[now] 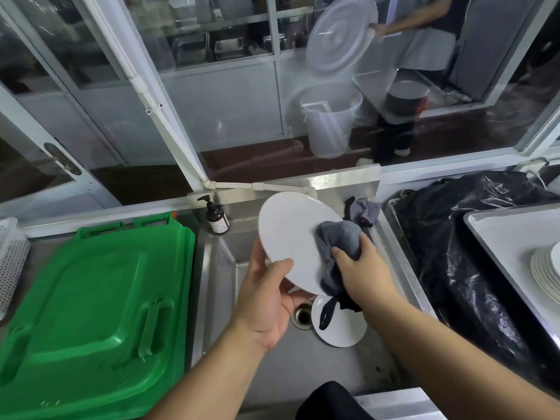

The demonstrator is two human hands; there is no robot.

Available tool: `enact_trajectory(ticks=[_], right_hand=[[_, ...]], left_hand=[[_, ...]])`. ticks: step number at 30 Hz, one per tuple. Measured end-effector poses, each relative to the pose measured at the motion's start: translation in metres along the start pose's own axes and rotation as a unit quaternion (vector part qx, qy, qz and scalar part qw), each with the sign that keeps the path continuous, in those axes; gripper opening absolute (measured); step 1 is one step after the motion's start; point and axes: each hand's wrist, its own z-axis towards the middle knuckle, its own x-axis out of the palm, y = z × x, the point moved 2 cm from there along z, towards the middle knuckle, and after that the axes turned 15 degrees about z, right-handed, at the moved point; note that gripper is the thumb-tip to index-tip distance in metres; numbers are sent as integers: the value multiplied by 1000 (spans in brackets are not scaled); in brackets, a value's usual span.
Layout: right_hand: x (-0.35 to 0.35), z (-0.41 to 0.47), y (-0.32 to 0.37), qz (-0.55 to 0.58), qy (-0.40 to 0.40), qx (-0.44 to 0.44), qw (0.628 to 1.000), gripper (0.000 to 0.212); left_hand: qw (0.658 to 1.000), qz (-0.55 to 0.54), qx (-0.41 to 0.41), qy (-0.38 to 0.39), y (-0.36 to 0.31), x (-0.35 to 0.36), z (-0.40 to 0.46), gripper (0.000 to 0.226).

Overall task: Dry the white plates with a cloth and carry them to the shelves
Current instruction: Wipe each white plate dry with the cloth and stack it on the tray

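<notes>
A white plate [288, 234] is held tilted over the steel sink [218, 268]. My left hand [266, 295] grips its lower rim, thumb on the face and fingers behind. My right hand [360, 268] clutches a grey cloth [336, 237] and presses it against the plate's right side. A second white plate [342, 328] lies flat on the sink floor beside the drain [302, 315], partly under the cloth's dangling dark strap. A stack of white plates [545, 271] rests on a tray at the far right.
A green bin lid [91, 304] covers the left counter. A brown pump bottle [216, 221] stands at the sink's back left. Another grey cloth [365, 210] lies at the back right. A black plastic bag [454, 237] fills the right side. Behind the glass stands a person beside a white bucket [330, 119].
</notes>
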Motion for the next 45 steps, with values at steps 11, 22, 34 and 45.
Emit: enact_trajectory(ticks=[11, 22, 34, 45], right_hand=[[13, -20, 23, -113, 290, -215, 926, 64], [21, 19, 17, -52, 79, -30, 995, 58], [24, -19, 35, 304, 223, 204, 904, 57], [18, -4, 5, 318, 143, 151, 925, 16]], left_hand=[[996, 60, -47, 47, 11, 10, -13, 61], [993, 110, -4, 35, 12, 17, -17, 76], [953, 301, 6, 35, 12, 17, -16, 84], [878, 478, -9, 16, 12, 14, -26, 88]])
